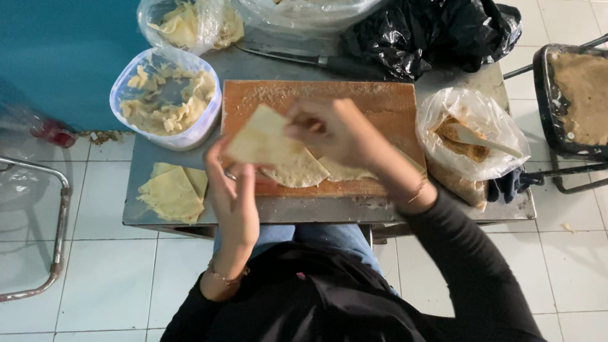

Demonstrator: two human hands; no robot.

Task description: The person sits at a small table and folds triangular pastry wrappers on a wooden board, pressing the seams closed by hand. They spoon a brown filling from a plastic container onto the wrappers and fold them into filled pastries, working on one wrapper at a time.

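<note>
Just left of the left hand (234, 189), a stack of cut wrappers (172, 192) waits within reach. That hand pinches the pastry sheet (268, 139) by its lower edge, while the right hand (332, 130) curls over its top, folding it above the wooden board (374, 106). A small metal table (314, 211) stands on white tiles.
</note>
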